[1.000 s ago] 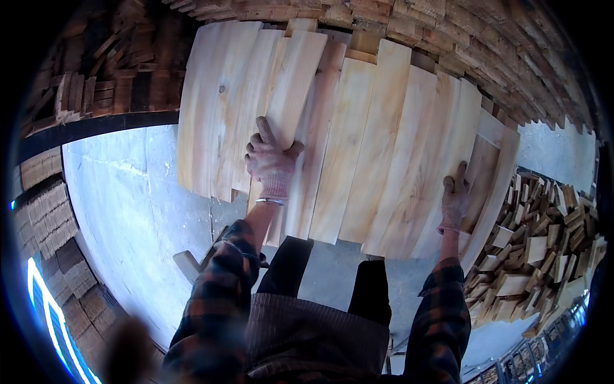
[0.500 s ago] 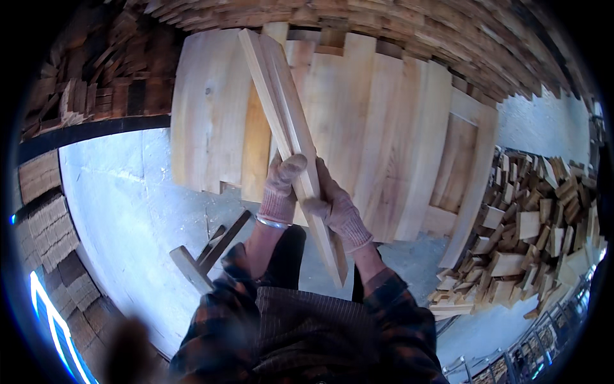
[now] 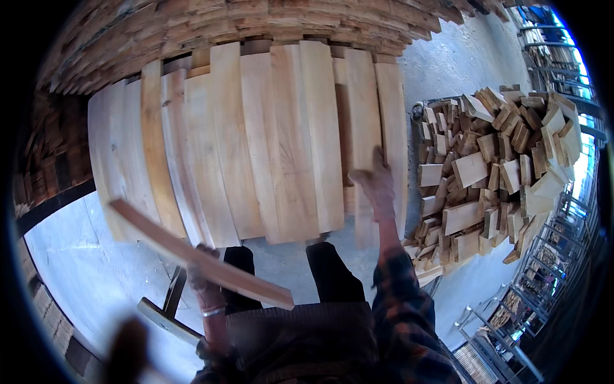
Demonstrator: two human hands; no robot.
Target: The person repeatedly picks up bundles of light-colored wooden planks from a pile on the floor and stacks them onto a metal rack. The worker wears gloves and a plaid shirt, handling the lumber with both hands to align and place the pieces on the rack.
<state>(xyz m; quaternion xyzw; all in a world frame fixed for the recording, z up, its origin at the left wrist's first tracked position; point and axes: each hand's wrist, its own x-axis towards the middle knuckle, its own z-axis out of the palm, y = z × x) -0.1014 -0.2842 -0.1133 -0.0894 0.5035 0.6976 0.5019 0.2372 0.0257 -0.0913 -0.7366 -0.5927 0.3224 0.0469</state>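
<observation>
My left hand (image 3: 203, 285), in a work glove with a bracelet at the wrist, is closed around a narrow wooden board (image 3: 211, 267). That board hangs slantwise in front of my body, above the floor. Farther right, my gloved right hand (image 3: 376, 189) grips another long wooden board (image 3: 362, 109) near its close end, thumb on the left side and fingers at the right edge. This board lies over the right part of a wide layer of pale planks (image 3: 249, 147) set side by side. Its near end is blurred.
To the right stands a large heap of short wood offcuts (image 3: 473, 169). Stacked timber (image 3: 268, 22) rises behind the planks. A wooden stand or stool (image 3: 169, 317) is on the floor by my left arm. Metal racks (image 3: 511, 326) line the far right.
Both hands held what looks like paired boards in the middle; now they are apart, each with one board. The left moved down and left, the right out over the planks. My view turned rightward.
</observation>
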